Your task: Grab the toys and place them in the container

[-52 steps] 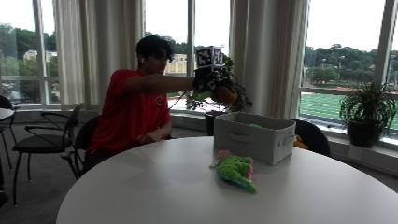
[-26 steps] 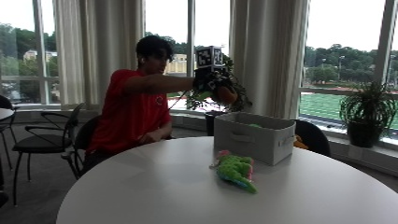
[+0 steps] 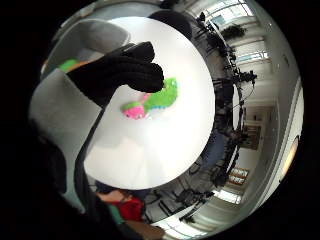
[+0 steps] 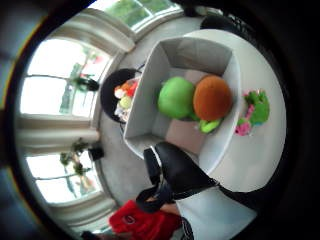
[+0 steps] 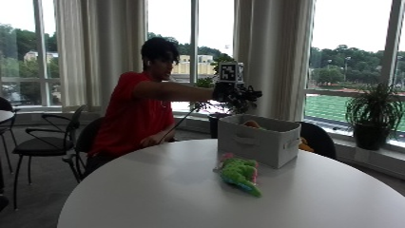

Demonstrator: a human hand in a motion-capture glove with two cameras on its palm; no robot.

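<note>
In the outside view my gloved right hand [image 5: 233,93] hangs in the air above the grey fabric container [image 5: 259,142], fingers relaxed and holding nothing. Its gloved fingers [image 3: 120,75] and thumb [image 4: 175,167] show in the palm views. Inside the container [image 4: 150,85] lie a round green toy [image 4: 176,97] and a round orange-brown toy [image 4: 212,97]; the orange one just peeks over the rim [image 5: 252,124]. A green plush toy with pink parts [image 5: 240,173] lies on the white round table [image 5: 158,194] just in front of the container, also seen as the green plush [image 3: 162,97] [image 4: 257,107].
A black chair [image 4: 112,92] behind the container carries several small toys [image 4: 125,95]. The person's bare left hand [image 5: 155,138] is at the table's far edge. Potted plants [image 5: 373,118] stand by the windows, and black chairs [image 5: 44,142] to the left.
Earlier my hand held the orange-brown toy above the container. Now the hand holds nothing and that toy lies inside the container.
</note>
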